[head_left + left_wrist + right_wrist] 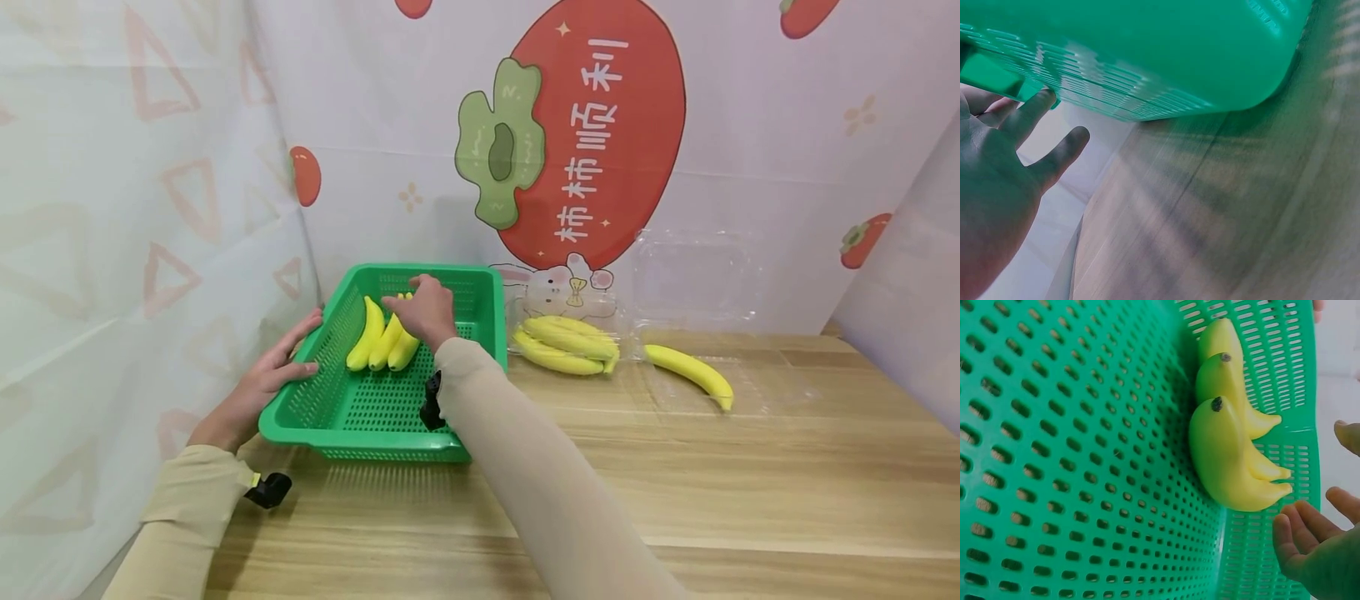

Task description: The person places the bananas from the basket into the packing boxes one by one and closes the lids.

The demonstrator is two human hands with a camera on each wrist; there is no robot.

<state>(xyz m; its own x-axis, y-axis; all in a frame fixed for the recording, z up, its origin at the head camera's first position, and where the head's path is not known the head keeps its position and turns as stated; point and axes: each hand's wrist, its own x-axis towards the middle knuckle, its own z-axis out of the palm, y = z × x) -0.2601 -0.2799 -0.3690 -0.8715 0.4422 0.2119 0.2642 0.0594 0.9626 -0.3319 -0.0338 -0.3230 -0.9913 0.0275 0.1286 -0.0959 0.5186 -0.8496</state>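
Three yellow bananas (1225, 450) lie side by side inside a green plastic basket (360, 443), against its left part. My right hand (425, 310) is over the basket, just by the banana ends, and overlaps the rightmost banana (403, 351) in the head view. In the right wrist view its fingers (1310, 526) are spread apart from the thumb, with nothing between them. On the left, my left hand (273, 371) rests against the basket's left rim. The left wrist view shows its fingers (1034, 112) extended at the rim, the thumb standing away from the basket wall.
A clear plastic box (517, 310) with several bananas (566, 343) stands right of the basket. Farther right, one banana (690, 373) lies in an open clear box (772, 387), its lid (697, 279) raised. A printed cloth (382, 100) hangs behind the wooden table (735, 492).
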